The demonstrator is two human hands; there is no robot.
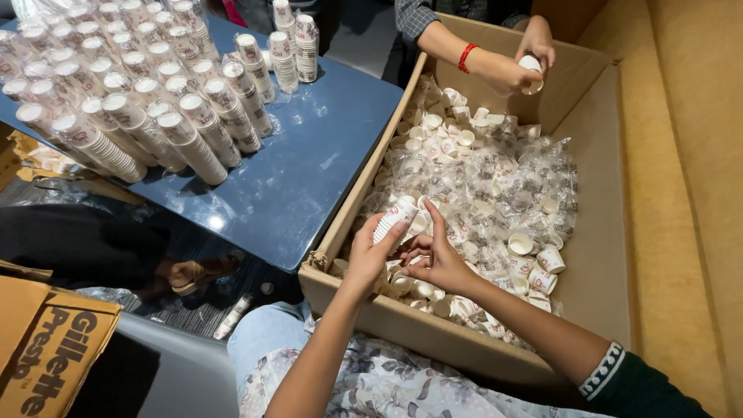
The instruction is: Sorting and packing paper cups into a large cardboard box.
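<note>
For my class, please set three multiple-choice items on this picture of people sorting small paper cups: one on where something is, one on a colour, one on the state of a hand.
1. Where do the loose cups lie?
A. In the cardboard box
B. On the blue table
C. On the floor

2. What colour is the band on the co-worker's wrist?
A. Green
B. Red
C. Yellow

3. What is the left hand doing?
A. Resting flat on the table
B. Hanging empty
C. Holding a short stack of cups in its grip

Answers:
1 A: the cups and clear wrappers fill the cardboard box, while the blue table bears tall stacks.
2 B: the band is plainly red.
3 C: its fingers close round the short stack of cups, with the right hand beside it.
</note>
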